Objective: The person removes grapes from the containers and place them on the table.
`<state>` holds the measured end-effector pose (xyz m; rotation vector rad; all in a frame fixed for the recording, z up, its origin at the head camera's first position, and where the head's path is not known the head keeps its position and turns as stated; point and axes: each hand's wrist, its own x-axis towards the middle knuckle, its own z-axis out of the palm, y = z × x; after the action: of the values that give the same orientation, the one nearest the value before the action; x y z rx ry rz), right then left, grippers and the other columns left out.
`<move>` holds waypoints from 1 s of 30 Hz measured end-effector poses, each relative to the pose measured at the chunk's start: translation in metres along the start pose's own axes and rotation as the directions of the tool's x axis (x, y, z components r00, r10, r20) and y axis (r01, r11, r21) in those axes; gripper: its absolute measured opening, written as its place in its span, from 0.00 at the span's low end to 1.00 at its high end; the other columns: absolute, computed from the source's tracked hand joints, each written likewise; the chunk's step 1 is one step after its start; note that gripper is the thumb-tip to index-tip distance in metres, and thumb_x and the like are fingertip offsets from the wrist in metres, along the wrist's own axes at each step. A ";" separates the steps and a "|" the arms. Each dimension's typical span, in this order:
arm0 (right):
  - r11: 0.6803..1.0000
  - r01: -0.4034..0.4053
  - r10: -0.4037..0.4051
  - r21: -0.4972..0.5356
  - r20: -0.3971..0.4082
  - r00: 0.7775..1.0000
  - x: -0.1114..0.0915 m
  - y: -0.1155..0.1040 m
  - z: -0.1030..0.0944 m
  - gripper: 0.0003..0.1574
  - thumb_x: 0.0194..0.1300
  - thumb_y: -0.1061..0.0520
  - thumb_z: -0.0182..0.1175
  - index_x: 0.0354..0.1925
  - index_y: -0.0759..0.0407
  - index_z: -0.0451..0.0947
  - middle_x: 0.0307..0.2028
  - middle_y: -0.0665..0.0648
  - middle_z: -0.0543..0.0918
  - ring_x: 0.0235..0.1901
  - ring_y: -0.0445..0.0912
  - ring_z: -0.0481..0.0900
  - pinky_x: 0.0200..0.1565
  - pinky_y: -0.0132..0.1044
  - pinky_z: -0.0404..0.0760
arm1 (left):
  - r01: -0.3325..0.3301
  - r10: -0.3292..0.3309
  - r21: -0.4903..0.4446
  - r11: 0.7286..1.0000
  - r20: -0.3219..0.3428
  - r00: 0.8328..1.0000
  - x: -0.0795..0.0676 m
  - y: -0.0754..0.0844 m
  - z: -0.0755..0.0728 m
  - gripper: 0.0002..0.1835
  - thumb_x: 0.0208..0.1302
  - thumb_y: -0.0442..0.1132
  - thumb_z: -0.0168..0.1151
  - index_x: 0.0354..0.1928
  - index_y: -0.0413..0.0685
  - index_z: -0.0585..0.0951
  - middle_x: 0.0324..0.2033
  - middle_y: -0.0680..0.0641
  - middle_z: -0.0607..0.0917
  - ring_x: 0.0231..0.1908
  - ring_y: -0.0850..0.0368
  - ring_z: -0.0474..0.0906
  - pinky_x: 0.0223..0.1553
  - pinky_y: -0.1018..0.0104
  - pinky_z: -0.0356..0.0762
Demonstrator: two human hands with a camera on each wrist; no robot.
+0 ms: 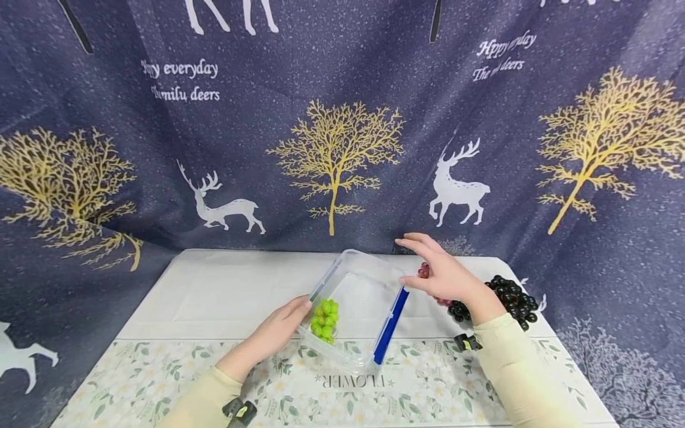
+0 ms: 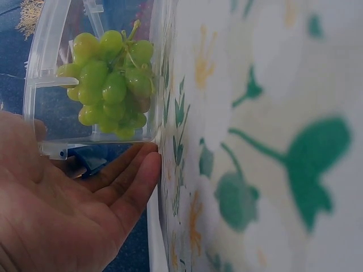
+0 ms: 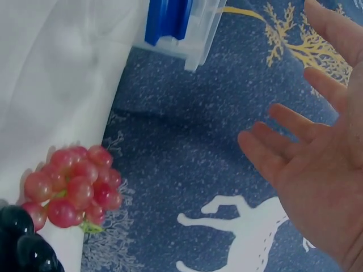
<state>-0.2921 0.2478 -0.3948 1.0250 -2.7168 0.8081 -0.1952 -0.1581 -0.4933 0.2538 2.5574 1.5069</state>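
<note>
A clear plastic box (image 1: 353, 306) with blue side latches stands on the table, holding a bunch of green grapes (image 1: 324, 321) at its left side. My left hand (image 1: 283, 324) is at the box's left wall, fingers fairly straight along the outside and thumb at the rim. In the left wrist view the fingers (image 2: 127, 184) extend below a blue latch (image 2: 91, 158). My right hand (image 1: 441, 273) hovers past the box's right rim with spread fingers and nothing in it. Partly hidden beneath it lies a bunch of red grapes (image 3: 79, 184).
Bunches of black grapes (image 1: 511, 300) lie at the table's right side, partly covered by the right wrist. A floral cloth (image 1: 160, 380) covers the front of the white table (image 1: 225, 291). Behind it hangs a dark blue curtain (image 1: 342, 71) with deer and trees.
</note>
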 end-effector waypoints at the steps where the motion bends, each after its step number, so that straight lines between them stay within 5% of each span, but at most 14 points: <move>1: 1.000 0.000 0.000 0.012 0.006 1.000 0.000 -0.002 0.000 0.54 0.71 0.40 0.79 0.86 0.43 0.66 0.85 0.55 0.60 0.37 0.43 0.83 0.48 0.46 0.87 | -0.001 0.001 -0.001 1.000 0.001 1.000 0.000 0.000 0.000 0.40 0.88 0.70 0.40 0.86 0.53 0.69 0.78 0.42 0.77 0.81 0.34 0.66 0.80 0.25 0.56; 4: 0.999 -0.002 0.001 0.043 0.023 1.000 0.000 -0.007 0.000 0.54 0.72 0.41 0.79 0.86 0.41 0.65 0.85 0.55 0.58 0.22 0.40 0.77 0.34 0.38 0.84 | -0.003 0.003 -0.007 1.000 0.003 1.000 0.000 0.000 0.000 0.40 0.89 0.69 0.40 0.86 0.52 0.69 0.78 0.41 0.77 0.81 0.34 0.66 0.81 0.26 0.56; 15: 0.999 0.041 -0.041 0.019 0.008 0.999 0.000 -0.015 0.008 0.53 0.72 0.39 0.78 0.86 0.36 0.65 0.85 0.50 0.60 0.24 0.43 0.74 0.30 0.35 0.81 | 0.010 -0.010 0.024 1.000 -0.004 1.000 -0.001 -0.001 0.001 0.42 0.88 0.71 0.39 0.86 0.52 0.68 0.79 0.41 0.75 0.81 0.34 0.66 0.81 0.27 0.57; 18: 0.999 0.053 -0.053 0.010 0.013 0.999 0.000 -0.018 0.010 0.53 0.72 0.40 0.78 0.86 0.35 0.65 0.85 0.49 0.59 0.35 0.46 0.78 0.32 0.38 0.82 | 0.008 -0.008 0.024 1.000 -0.004 1.000 0.000 0.000 0.001 0.41 0.88 0.71 0.39 0.86 0.52 0.68 0.79 0.41 0.75 0.81 0.34 0.66 0.81 0.27 0.57; 20: 0.997 0.075 -0.075 -0.009 0.012 0.997 0.001 -0.019 0.011 0.53 0.72 0.40 0.78 0.86 0.36 0.65 0.85 0.51 0.60 0.51 0.50 0.82 0.39 0.42 0.85 | 0.011 -0.011 0.021 1.000 -0.003 1.000 -0.001 0.000 0.001 0.41 0.88 0.71 0.39 0.86 0.52 0.68 0.79 0.41 0.75 0.81 0.34 0.65 0.81 0.27 0.57; 24: 0.992 0.124 -0.123 -0.032 0.006 0.992 0.002 -0.021 0.014 0.53 0.72 0.39 0.77 0.86 0.39 0.66 0.85 0.55 0.61 0.78 0.60 0.68 0.60 0.60 0.85 | 0.017 -0.017 0.020 1.000 -0.003 1.000 -0.001 -0.001 0.001 0.41 0.88 0.71 0.39 0.86 0.53 0.68 0.79 0.41 0.75 0.81 0.33 0.65 0.81 0.26 0.57; 30: 0.990 0.138 -0.137 -0.039 0.016 0.990 0.002 -0.024 0.018 0.52 0.73 0.40 0.77 0.86 0.37 0.65 0.84 0.55 0.62 0.79 0.62 0.68 0.66 0.67 0.83 | 0.018 -0.018 0.016 1.000 0.001 1.000 -0.001 -0.001 0.001 0.41 0.88 0.71 0.39 0.86 0.53 0.68 0.79 0.41 0.75 0.81 0.33 0.65 0.81 0.26 0.57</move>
<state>-0.2773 0.2222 -0.3984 1.1975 -2.6260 0.7238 -0.1940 -0.1581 -0.4942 0.2339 2.5646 1.4801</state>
